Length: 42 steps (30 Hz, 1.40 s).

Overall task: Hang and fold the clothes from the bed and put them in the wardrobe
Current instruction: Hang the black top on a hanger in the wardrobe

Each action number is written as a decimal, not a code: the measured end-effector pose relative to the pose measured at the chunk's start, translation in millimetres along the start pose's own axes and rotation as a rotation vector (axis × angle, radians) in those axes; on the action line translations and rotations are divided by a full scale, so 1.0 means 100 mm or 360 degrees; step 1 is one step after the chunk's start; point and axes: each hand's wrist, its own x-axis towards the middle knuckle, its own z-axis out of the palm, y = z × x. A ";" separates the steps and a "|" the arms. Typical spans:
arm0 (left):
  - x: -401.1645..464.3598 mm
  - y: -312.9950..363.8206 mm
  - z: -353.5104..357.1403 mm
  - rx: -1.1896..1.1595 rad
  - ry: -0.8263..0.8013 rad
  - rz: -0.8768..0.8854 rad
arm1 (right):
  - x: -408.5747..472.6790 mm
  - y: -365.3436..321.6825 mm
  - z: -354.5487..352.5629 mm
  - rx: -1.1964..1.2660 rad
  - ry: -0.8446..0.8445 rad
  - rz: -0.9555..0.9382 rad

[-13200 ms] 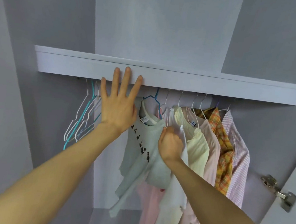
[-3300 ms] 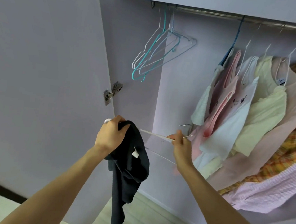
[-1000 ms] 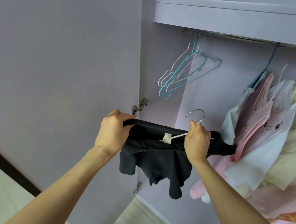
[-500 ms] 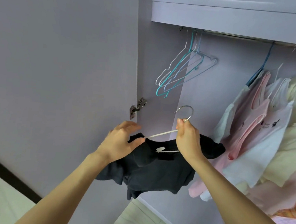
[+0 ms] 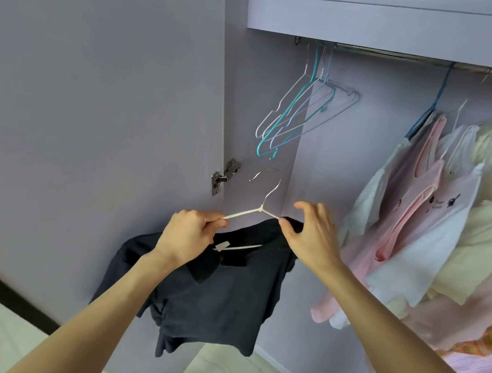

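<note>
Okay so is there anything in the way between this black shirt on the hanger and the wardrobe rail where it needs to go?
Nothing visible blocks it. The black shirt on its white hanger sits below a bare stretch of rail, between the empty hangers on the left and the hung clothes on the right.

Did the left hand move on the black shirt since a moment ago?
Yes. The left hand went up from the black shirt to pinch the white hanger, nearer the door hinge.

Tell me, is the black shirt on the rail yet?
No. The black shirt is on a white hanger held below the rail.
</note>
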 end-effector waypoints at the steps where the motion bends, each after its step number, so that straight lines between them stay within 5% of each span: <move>1: -0.01 -0.01 -0.01 0.0000 0.0051 -0.0016 | 0.00 -0.01 0.03 -0.0012 -0.0033 -0.0028; 12: -0.07 -0.01 -0.06 0.0088 0.0185 0.0105 | 0.15 -0.14 0.04 0.0257 0.0129 0.0170; 16: -0.04 0.00 -0.05 0.0275 0.0258 0.0071 | 0.04 -0.15 -0.12 0.0365 0.0336 -0.0010; 20: 0.01 0.03 -0.10 0.0031 0.0418 0.0016 | -0.16 0.05 -0.19 0.0196 0.0256 -0.0167; 24: 0.03 0.04 -0.20 -0.0032 0.0453 0.0097 | 0.00 0.35 -0.27 0.0342 0.0259 0.0270; 32: 0.02 0.08 -0.39 -0.0432 0.0268 0.0001 | 0.33 0.56 -0.39 0.0558 -0.0179 0.0530; 39: 0.03 0.06 -0.39 -0.0233 0.0294 0.0008 | 0.20 0.75 -0.50 0.0495 0.0262 0.0673; 42: 0.04 0.11 -0.31 -0.0169 0.0317 0.0059 | 0.04 0.98 -0.54 0.0229 0.0038 0.0780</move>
